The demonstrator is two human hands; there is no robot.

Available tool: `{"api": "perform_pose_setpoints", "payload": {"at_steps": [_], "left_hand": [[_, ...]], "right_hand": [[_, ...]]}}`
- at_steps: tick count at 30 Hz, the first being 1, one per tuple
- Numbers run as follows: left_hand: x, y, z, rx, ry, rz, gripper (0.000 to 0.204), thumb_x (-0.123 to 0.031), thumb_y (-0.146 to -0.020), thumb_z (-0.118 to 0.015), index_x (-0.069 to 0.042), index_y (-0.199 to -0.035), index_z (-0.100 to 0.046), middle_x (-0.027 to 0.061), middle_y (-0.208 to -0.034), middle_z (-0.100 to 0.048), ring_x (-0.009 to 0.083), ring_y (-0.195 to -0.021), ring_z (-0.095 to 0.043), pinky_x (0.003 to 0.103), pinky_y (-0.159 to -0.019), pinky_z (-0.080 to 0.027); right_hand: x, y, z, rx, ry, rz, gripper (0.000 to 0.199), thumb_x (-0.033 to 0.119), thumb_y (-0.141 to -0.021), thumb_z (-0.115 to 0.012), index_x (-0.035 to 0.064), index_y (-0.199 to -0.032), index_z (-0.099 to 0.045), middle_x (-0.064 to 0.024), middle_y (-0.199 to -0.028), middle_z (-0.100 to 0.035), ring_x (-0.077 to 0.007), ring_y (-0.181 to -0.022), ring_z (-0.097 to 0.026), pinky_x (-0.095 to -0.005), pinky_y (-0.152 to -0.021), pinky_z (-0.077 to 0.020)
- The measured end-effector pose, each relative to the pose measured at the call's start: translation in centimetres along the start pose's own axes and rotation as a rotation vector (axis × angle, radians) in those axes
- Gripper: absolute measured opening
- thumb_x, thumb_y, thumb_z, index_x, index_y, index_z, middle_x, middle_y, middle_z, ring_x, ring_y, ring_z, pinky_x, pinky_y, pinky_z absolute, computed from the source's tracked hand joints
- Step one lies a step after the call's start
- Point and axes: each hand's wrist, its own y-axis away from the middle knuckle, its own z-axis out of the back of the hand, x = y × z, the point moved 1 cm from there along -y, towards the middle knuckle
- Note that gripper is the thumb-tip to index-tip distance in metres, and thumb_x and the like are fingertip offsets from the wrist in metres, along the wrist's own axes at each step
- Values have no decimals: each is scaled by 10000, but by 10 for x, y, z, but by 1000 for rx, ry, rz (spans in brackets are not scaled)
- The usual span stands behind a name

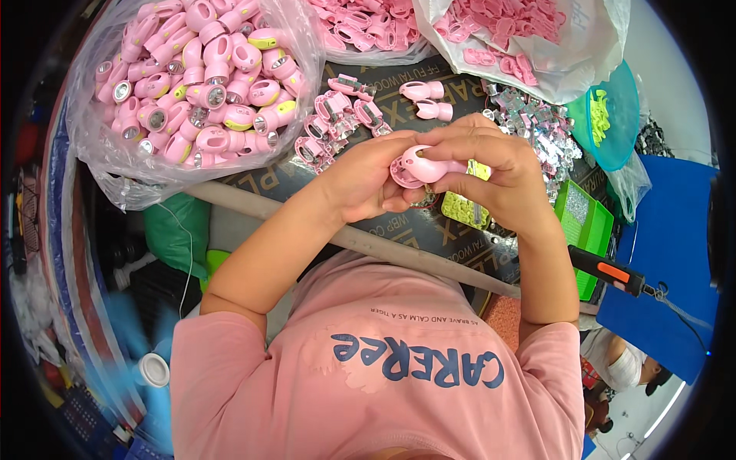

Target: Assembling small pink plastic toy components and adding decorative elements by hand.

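Note:
Between my two hands, over the near side of the dark table, is a pink flashlight casing (427,169). My left hand (366,175) is closed around its left end, where a lower shell shows beneath a rounded upper piece. With thumb and fingers, my right hand (502,165) grips the upper piece from the right. What lies inside the casing is mostly hidden. Just beyond my hands lie two pink shell pieces (434,110). Left of them sits a cluster of part-built pink flashlights (332,115) with their insides exposed. A yellow-green tray (484,220) of small parts is under my right hand.
A clear bag (126,182) of pink flashlights stands at the far left. A white bag (602,46) holds pink pieces at the back. Shiny small parts (540,134) lie right, near a teal bowl (625,126), a green tray (586,287) and an orange-and-black tool (606,270).

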Motion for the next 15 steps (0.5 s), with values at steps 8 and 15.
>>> {"api": "perform_pose_setpoints", "payload": {"at_steps": [8,15], "left_hand": [[3,-3,3,52,-4,12,449,-360,-1094,-360,-18,-1235,-614,50,-809,-644,70,-526,-553,187,-357,-361],[2,-2,1,39,17,40,387,-322,-1093,-353,-37,-1185,-598,54,-821,-639,74,-532,-544,195,-359,-344]], "right_hand": [[1,-3,2,57,30,28,410,-26,-680,-832,77,-1074,-781,-97,-1144,-755,-259,-1006,-680,-376,-897,-524],[2,-5,1,61,7,29,417,-28,-680,-836,71,-1081,-775,-99,-1141,-747,-261,-1026,-685,-372,-891,-535]]}}
